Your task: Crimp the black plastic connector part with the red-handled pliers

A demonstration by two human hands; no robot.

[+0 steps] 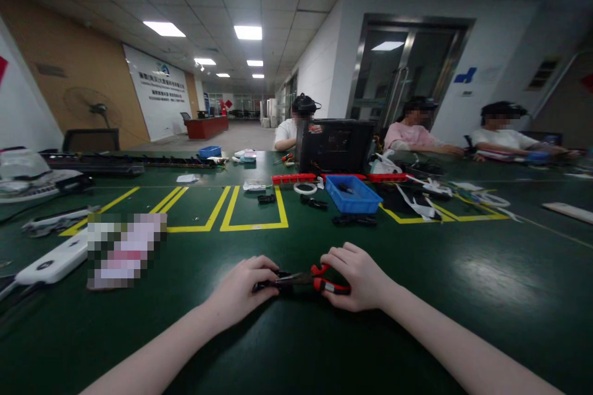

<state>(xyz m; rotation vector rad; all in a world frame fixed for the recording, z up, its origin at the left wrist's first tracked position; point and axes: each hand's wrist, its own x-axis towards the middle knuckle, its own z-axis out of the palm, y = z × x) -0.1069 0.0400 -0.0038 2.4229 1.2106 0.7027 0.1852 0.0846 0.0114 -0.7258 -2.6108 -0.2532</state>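
My right hand (354, 278) is closed around the red and black handles of a pair of long-nosed pliers (331, 285), whose jaws point left. Opposite it, my left hand (245, 287) is closed on a small black part (263, 286). The jaws of the pliers reach this part beside my left fingertips. Its exact shape is partly hidden by my fingers. Both hands are low over the green table (296, 345), near its front edge.
A blue tray (354, 200) with dark items stands ahead, near small black parts (314, 202) and a white ring (305, 188). Left lie a power strip (58, 259) and a blurred pink object (127, 253). A black case (336, 147) stands farther back. Three people sit across the table.
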